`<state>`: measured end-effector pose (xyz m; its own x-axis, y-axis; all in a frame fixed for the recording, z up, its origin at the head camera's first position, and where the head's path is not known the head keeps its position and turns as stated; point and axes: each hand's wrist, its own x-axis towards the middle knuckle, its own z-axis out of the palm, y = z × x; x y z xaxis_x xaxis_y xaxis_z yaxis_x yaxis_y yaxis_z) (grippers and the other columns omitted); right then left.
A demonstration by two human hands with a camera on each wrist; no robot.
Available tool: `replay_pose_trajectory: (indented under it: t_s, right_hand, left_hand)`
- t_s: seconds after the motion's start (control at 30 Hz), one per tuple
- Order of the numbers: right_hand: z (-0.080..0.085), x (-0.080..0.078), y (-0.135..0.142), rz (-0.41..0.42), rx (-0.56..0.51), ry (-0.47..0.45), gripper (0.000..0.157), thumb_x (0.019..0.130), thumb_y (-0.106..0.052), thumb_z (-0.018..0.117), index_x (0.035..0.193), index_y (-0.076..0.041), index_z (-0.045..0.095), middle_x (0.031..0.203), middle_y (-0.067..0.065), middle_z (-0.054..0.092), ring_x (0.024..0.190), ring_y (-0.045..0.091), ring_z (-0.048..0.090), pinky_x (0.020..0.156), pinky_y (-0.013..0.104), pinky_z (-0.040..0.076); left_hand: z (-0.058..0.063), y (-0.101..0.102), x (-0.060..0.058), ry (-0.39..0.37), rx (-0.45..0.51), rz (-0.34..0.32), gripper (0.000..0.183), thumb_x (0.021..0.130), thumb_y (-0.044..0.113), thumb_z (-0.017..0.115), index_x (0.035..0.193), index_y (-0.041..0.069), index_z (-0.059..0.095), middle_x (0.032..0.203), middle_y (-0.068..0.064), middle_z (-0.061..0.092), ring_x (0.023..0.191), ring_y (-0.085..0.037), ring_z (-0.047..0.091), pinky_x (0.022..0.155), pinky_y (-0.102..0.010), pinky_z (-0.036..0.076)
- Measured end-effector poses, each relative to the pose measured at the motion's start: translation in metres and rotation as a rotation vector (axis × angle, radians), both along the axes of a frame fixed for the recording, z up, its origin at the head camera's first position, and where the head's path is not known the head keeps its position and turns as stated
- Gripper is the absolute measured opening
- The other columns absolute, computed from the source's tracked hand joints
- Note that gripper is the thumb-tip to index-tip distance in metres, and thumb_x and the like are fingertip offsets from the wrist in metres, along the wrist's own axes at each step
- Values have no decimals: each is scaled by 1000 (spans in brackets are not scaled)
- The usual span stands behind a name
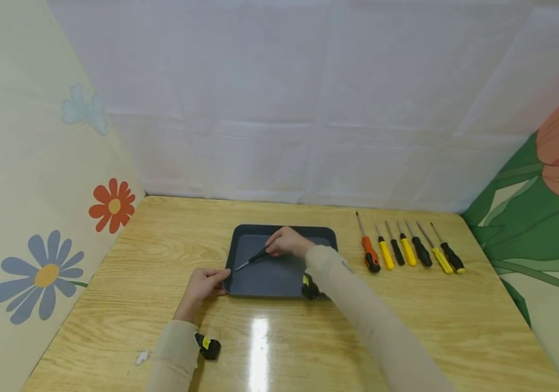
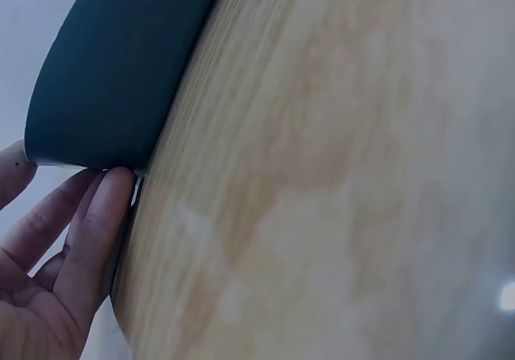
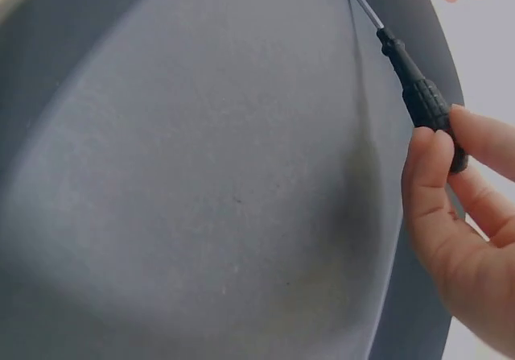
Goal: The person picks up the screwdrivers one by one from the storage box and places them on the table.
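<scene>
A dark grey rectangular tray lies on the wooden table. My right hand pinches a small black-handled screwdriver by the rear of its handle, over the tray. Its metal shaft slants down to the left, and the tip is at or very near the tray floor. At the tray's front left corner, my left hand holds the rim between thumb and fingers. The left wrist view shows those fingertips against the lower edge of the tray's outer wall.
Right of the tray, several screwdrivers lie in a row, from an orange-and-black one to a black one with a yellow end. A small white scrap is at the front left. White and flower-printed sheets stand around the table.
</scene>
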<state>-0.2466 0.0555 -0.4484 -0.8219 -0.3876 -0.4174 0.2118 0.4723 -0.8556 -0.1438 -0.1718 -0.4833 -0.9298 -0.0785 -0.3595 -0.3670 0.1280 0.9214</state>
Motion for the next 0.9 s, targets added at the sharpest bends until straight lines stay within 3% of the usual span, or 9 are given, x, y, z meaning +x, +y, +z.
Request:
replay_pose_trajectory:
  t_s: [0.5, 0.9]
  right_hand:
    - [1, 2, 8, -20, -53, -28, 15, 78, 5, 66, 92, 8, 67, 85, 14, 65, 59, 12, 62, 66, 31, 56]
    - [16, 9, 25, -45, -130, -75, 21, 81, 5, 62, 101, 11, 63, 99, 18, 62, 69, 15, 63, 77, 36, 53]
  left_hand:
    - [-1, -1, 0, 0, -19, -9, 29, 85, 10, 63, 98, -15, 63, 69, -6, 62, 57, -14, 59, 57, -30, 56]
    - [-3, -2, -1, -4, 0, -11, 30, 85, 11, 64, 98, -16, 63, 68, -7, 63, 57, -14, 60, 57, -30, 56]
